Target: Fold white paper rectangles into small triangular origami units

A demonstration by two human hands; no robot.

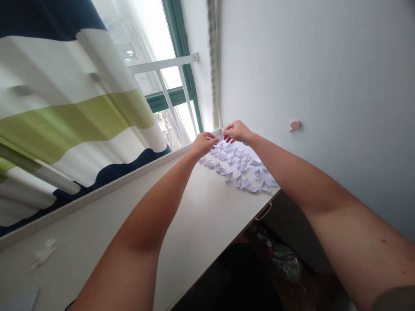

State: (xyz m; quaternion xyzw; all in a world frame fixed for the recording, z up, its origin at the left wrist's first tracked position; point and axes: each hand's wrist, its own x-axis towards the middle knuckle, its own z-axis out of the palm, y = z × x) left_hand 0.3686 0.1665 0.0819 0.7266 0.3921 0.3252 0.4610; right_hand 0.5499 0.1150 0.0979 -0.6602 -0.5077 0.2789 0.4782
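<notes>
At the far corner of the desk, my left hand (204,144) and my right hand (237,131) are raised close together over a spread of folded paper. Between their fingertips is a small white paper boat (221,138), pinched from both sides; the fingers cover much of it, so its exact shape is hard to see. Below the hands, many white folded paper boats (228,176) lie on the white desk (201,207), some upright and some tipped. The group runs from the back corner to the right edge, beside my right forearm.
A striped curtain (65,114) and a white railing (162,65) line the window at left. Crumpled tissue (43,254) and a paper sheet (22,301) lie at the near left. On the right wall is a pink hook (295,125); a plastic bag (283,259) sits below the desk.
</notes>
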